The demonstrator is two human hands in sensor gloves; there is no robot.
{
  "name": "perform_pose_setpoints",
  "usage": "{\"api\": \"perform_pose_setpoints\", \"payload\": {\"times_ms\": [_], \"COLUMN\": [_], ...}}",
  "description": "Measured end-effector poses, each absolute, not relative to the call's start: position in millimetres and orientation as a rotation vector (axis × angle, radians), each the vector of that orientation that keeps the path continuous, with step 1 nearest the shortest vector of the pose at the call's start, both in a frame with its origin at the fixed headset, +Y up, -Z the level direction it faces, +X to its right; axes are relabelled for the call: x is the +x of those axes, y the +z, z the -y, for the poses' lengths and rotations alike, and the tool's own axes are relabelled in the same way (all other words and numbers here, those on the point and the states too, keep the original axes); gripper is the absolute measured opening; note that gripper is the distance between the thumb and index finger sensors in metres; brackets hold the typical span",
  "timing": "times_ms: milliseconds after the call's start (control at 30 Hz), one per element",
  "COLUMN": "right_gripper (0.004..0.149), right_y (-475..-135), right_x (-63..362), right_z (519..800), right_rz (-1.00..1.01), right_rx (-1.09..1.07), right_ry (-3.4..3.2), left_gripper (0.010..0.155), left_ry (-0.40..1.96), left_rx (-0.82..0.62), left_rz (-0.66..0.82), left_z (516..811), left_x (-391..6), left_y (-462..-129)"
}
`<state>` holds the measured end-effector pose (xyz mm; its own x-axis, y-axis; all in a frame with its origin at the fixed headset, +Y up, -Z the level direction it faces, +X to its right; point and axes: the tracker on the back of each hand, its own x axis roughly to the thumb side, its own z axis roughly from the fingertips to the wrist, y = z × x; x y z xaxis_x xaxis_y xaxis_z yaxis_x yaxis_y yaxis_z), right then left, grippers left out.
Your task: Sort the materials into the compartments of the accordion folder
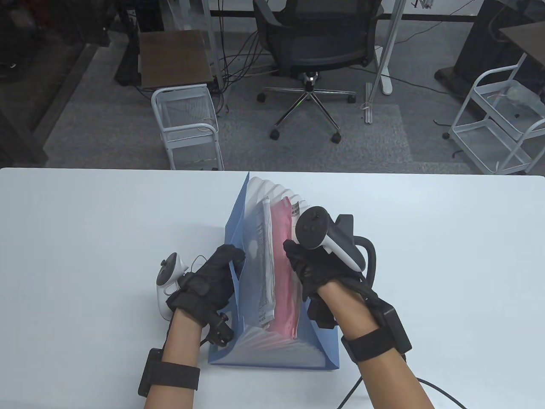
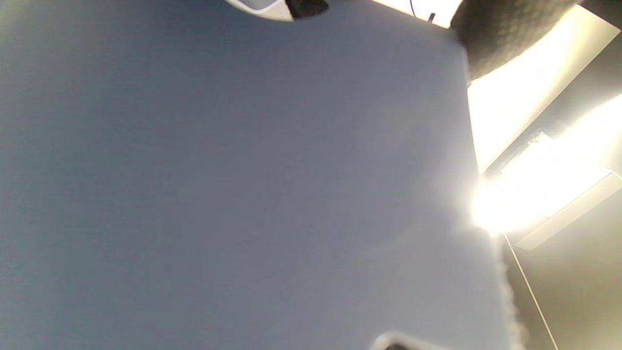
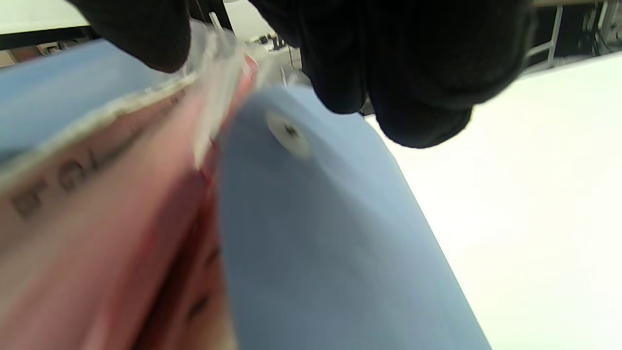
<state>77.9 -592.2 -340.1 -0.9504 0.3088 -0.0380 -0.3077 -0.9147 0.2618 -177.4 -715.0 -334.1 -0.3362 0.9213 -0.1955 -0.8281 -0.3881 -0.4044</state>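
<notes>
A blue accordion folder stands fanned open in the middle of the white table. A white printed sheet and a pink sleeve stand in its pockets. My left hand grips the folder's left wall at its top edge. My right hand rests on the folder's right side, its fingers curled over the pink sleeve's top edge and the blue wall. The left wrist view shows only the blurred blue wall close up.
The white table stretches to both sides of the folder. Beyond its far edge stand an office chair, a white wire cart at the left and another at the right.
</notes>
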Motion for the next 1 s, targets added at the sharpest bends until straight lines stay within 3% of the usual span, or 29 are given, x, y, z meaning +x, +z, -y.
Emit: {"api": "perform_pose_setpoints", "payload": {"times_ms": [133, 300, 733, 1000], "right_gripper": [0.076, 0.059, 0.054, 0.054], "right_y": [-335, -328, -314, -316], "right_x": [92, 106, 178, 196], "right_z": [612, 609, 628, 637], "right_rz": [-0.444, -0.354, -0.171, -0.188], "right_rx": [0.013, 0.006, -0.072, -0.062], "right_ry": [2.685, 2.575, 2.308, 2.171], "left_gripper": [0.069, 0.068, 0.072, 0.053], "left_ry": [1.905, 1.872, 1.61, 1.187], "left_rx": [-0.477, -0.48, -0.552, -0.619], "left_rz": [0.276, 0.272, 0.25, 0.112], "left_z": [715, 715, 724, 740], "left_x": [-174, -167, -118, -69], "left_y": [-334, -334, -334, -337]}}
